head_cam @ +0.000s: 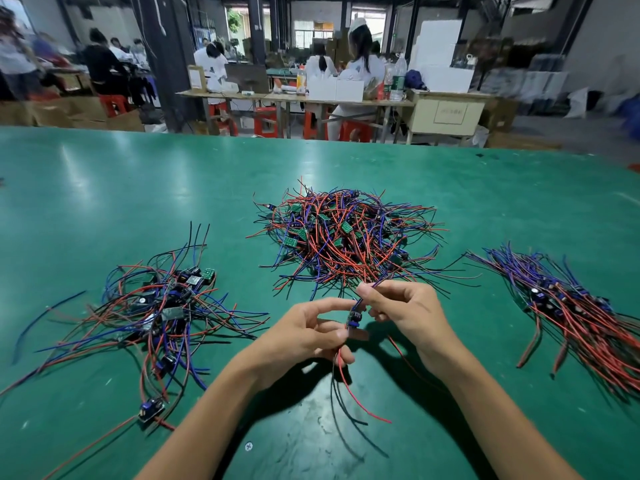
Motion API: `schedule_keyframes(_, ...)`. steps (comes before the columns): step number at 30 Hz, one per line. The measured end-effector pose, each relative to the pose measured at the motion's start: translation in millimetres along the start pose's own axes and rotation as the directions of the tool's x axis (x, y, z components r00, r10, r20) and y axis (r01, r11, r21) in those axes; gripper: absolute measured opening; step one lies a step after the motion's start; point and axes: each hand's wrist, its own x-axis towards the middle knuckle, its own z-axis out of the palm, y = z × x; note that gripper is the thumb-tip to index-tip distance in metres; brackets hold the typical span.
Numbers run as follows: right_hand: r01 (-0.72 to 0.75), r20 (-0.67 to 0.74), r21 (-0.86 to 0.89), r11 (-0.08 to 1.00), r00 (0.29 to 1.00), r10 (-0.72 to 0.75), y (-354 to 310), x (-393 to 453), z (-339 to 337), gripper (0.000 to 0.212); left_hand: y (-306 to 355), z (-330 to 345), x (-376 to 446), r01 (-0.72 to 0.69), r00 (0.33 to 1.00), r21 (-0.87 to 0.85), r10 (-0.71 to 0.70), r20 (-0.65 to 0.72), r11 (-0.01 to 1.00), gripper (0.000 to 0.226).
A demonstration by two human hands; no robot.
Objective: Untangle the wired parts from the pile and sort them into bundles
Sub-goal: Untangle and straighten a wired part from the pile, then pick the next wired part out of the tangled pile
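Your left hand (304,336) pinches one wired part (355,315) at its small board, and your right hand (403,310) pinches the blue wires just above the board, so you can pull them straight and free. The part's red and black leads hang down under your left hand, over the green table (104,174). This part is just in front of the pile (343,237), and its wires reach up to the pile's near edge. Left of the pile lies a loose group (156,313), probably not yet ordered. Right of the pile lies a combed bundle (575,306), wires all in one direction.
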Motion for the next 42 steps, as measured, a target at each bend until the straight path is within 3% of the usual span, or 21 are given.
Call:
schedule_keyframes(3, 0.026, -0.017, -0.053, 0.998, 1.000, -0.027, 1.6, 0.6, 0.1, 0.031, 1.4, 1.9, -0.9, 0.003, 1.000, 0.012, -0.004, 0.011, 1.000, 0.044)
schedule_keyframes(10, 0.017, -0.021, 0.061, 0.998, 1.000, -0.016, 4.3, 0.3, 5.4, 0.006, 1.0, 5.3, -0.2, 0.005, 1.000, -0.061, -0.005, 0.007, 0.998, 0.043)
schedule_keyframes(13, 0.026, -0.006, 0.073, 0.997, 1.000, -0.026, 5.0, 1.6, 5.1, 0.015, 1.1, 10.7, 4.4, 0.034, 0.995, -0.113, -0.044, -0.085, 0.993, 0.027)
schedule_keyframes(19, 0.061, 0.042, 0.043, 0.997, 0.997, -0.062, 6.3, 0.9, 7.8, 0.016, -6.8, 15.2, 8.1, -0.021, 0.972, -0.041, 0.011, -0.234, 0.999, 0.023)
schedule_keyframes(22, 0.062, 0.042, -0.015, 0.998, 0.997, -0.061, 4.4, 0.6, 8.1, 0.018, -6.1, 15.8, 8.2, -0.021, 0.967, -0.054, 0.006, -0.253, 0.998, 0.017)
schedule_keyframes(27, 0.040, -0.042, 0.051, 0.998, 0.998, -0.038, 0.2, 0.2, 8.2, 0.025, -1.5, 17.0, 7.4, -0.017, 0.967, -0.092, -0.007, -0.253, 0.996, 0.010)
schedule_keyframes(31, 0.011, -0.021, 0.125, 0.992, 1.000, -0.008, 1.0, -0.7, 7.0, 0.015, 0.0, 18.5, 7.2, -0.010, 0.965, -0.086, -0.013, -0.262, 0.996, 0.006)
schedule_keyframes(42, -0.041, -0.013, 0.171, 0.984, 0.999, 0.044, 1.6, -3.4, 9.4, 0.027, -1.8, 18.0, 7.1, 0.002, 0.962, -0.036, -0.012, -0.273, 0.999, 0.005)
